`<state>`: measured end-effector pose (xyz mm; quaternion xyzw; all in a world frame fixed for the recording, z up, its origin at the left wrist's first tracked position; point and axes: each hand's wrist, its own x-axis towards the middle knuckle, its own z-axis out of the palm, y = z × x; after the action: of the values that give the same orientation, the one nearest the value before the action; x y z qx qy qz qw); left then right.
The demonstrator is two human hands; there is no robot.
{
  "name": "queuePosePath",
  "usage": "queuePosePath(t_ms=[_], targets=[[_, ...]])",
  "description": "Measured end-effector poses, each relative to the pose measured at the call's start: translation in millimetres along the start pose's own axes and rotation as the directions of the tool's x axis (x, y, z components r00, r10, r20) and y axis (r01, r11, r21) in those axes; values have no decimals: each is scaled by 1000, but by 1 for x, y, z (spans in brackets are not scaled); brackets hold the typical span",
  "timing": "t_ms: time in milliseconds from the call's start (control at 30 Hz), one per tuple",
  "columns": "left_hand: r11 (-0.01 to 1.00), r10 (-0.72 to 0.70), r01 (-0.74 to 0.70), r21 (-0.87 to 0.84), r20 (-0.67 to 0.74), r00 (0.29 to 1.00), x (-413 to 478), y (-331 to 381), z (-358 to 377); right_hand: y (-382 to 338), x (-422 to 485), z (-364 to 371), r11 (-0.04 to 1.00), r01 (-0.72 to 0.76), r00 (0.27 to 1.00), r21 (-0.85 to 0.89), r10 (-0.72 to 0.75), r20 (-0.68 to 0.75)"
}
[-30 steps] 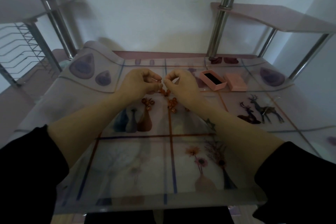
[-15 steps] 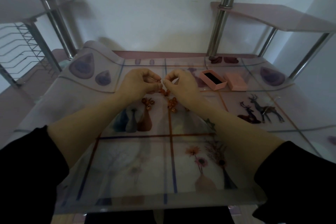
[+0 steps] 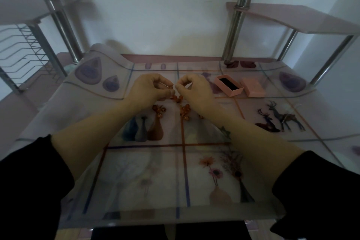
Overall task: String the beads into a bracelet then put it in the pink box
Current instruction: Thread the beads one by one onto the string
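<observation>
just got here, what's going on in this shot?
A person is beading at a table. The left hand and right hand meet fingertip to fingertip, each pinching what looks like the strand, a few orange beads hanging just below; the thread is too fine to see. More loose beads lie on the table under the hands. The pink box sits open to the right, lid beside it, no bracelet inside.

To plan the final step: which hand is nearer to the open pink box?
Right. The right hand is just left of the open pink box, apart from it; the left hand is farther, beyond the right hand.
</observation>
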<state>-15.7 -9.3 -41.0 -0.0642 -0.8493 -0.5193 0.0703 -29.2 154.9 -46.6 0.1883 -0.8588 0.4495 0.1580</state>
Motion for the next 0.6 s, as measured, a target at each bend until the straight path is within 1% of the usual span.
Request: queuePosePath(t_ms=[467, 600], targets=[[1000, 17, -17, -18, 2, 1000, 1, 0, 0, 4, 2, 2, 1000, -2, 1000, -29, 2, 4], [999, 25, -25, -28, 16, 1000, 0, 0, 0, 3, 1, -2, 999, 8, 1000, 37, -8, 9]])
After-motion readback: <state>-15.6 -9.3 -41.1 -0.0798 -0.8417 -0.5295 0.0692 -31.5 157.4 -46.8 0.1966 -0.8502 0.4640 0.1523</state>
